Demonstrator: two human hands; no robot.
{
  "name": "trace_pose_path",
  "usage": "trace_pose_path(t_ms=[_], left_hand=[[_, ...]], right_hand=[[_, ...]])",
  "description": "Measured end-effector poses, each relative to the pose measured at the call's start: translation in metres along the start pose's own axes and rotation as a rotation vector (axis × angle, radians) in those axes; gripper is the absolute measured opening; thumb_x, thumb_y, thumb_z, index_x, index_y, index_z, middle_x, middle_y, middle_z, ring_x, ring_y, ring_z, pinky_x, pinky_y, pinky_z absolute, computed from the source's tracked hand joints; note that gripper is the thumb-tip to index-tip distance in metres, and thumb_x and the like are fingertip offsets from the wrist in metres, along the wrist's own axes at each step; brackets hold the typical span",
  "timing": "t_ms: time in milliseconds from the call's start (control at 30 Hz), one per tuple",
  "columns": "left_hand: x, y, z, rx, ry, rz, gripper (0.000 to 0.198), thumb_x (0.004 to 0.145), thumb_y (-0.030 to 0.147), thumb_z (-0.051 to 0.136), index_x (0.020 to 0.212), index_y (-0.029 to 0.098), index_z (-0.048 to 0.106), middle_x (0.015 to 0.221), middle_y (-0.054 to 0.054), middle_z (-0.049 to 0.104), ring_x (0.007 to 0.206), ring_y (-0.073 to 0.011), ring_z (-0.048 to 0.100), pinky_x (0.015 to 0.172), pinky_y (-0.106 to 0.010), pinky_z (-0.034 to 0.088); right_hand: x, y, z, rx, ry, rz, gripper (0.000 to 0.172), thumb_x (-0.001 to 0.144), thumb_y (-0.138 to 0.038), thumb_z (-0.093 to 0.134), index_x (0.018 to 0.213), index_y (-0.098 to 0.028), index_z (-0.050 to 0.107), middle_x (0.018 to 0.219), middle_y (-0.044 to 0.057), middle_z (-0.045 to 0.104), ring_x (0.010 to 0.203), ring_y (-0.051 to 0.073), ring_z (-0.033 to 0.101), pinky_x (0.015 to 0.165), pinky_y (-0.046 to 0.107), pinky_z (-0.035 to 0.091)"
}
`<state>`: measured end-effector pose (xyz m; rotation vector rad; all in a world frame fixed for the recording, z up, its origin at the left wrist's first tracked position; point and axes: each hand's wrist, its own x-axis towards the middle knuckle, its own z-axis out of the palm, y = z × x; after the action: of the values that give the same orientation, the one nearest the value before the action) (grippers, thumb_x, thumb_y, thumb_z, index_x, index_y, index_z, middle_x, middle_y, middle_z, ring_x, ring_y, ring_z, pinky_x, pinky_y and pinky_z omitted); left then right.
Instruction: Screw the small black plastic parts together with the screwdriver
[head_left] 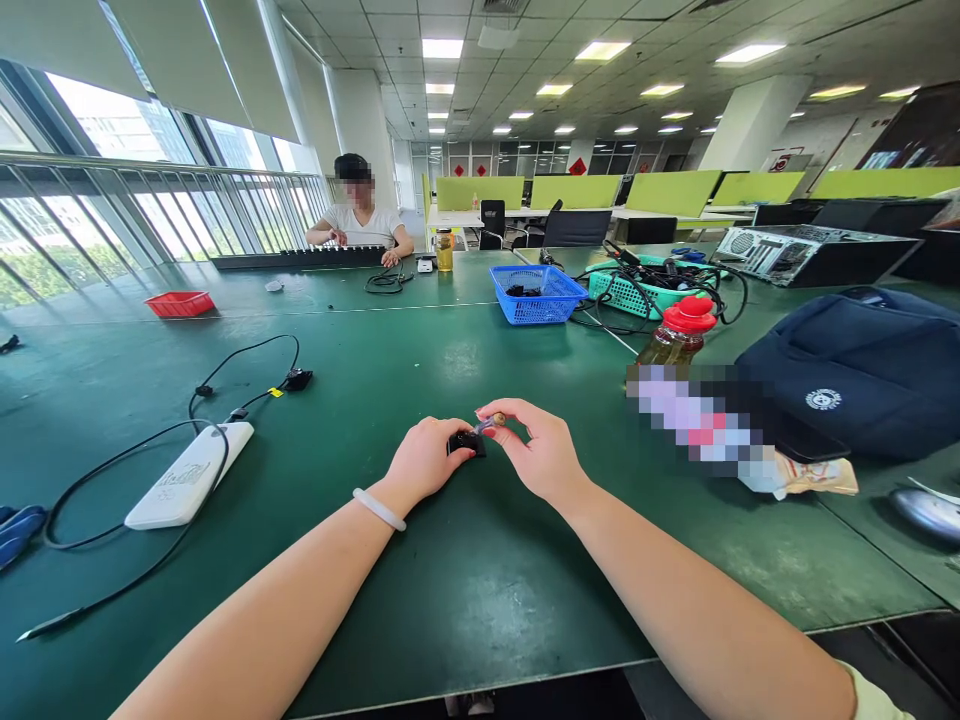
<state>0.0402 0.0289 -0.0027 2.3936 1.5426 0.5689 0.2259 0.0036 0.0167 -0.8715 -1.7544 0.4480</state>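
Note:
My left hand (427, 455) is closed on a small black block-like part (466, 443), keeping it on the green table just ahead of me. My right hand (541, 445) pinches a short slim piece (491, 424), greyish with a tan end, between thumb and fingers. Its grey end reaches to the top of the black part; whether they touch, I cannot tell. My left fingers partly cover the black part, and its exact kind does not show.
A white power strip (191, 475) with black cables lies left. Ahead stand a red tray (180, 304), a blue basket (538, 310) and a green basket (626, 300) of cables. Right are a red-lidded bottle (688, 316) and navy bag (862, 370). Someone (364, 220) sits across the table.

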Motion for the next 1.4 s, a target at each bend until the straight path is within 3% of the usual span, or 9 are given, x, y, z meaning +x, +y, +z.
trace_pose_path(t_ms=[233,367,567,833,1400], left_hand=[[-0.0008,-0.0004,-0.0008,-0.005,0.008,0.011,0.024,0.087,0.029,0.064,0.110,0.025,0.070,0.099,-0.005,0.071,0.100,-0.0248,0.062,0.090,-0.039,0.050],[-0.0008,-0.0014,-0.0003,-0.007,0.010,0.012,0.024,0.087,0.032,0.064,0.108,0.025,0.070,0.099,-0.005,0.072,0.100,-0.0254,0.062,0.089,-0.040,0.050],[-0.0004,-0.0020,0.0002,-0.011,0.012,0.008,0.024,0.086,0.032,0.065,0.109,0.025,0.070,0.101,-0.005,0.072,0.100,-0.0257,0.062,0.090,-0.041,0.050],[-0.0001,-0.0016,0.0001,-0.012,0.014,0.005,0.025,0.086,0.032,0.065,0.110,0.025,0.070,0.102,-0.005,0.072,0.100,-0.0255,0.063,0.091,-0.040,0.050],[-0.0009,-0.0032,0.0005,0.002,0.020,0.013,0.024,0.087,0.034,0.065,0.109,0.026,0.069,0.096,-0.004,0.071,0.097,-0.0253,0.062,0.087,-0.039,0.049]], right_hand=[[0.0018,0.0027,0.0000,0.048,0.087,0.025,0.012,0.086,-0.021,0.063,0.096,-0.025,0.069,0.092,0.002,0.074,0.084,0.017,0.070,0.085,0.036,0.059],[0.0018,0.0063,0.0015,0.136,0.106,0.091,0.019,0.085,-0.023,0.065,0.104,-0.025,0.066,0.093,0.003,0.073,0.087,0.018,0.070,0.089,0.039,0.058],[0.0010,0.0022,0.0025,0.144,0.081,0.084,0.013,0.085,-0.023,0.064,0.098,-0.024,0.064,0.094,0.003,0.072,0.087,0.018,0.069,0.089,0.037,0.058],[-0.0010,0.0019,0.0023,0.077,0.046,0.042,0.018,0.089,-0.021,0.059,0.105,-0.025,0.065,0.101,0.003,0.073,0.093,0.017,0.069,0.091,0.037,0.057],[0.0048,0.0033,-0.0007,0.074,0.043,0.121,0.010,0.084,-0.017,0.056,0.088,-0.024,0.063,0.084,0.001,0.071,0.078,0.018,0.068,0.077,0.033,0.056]])
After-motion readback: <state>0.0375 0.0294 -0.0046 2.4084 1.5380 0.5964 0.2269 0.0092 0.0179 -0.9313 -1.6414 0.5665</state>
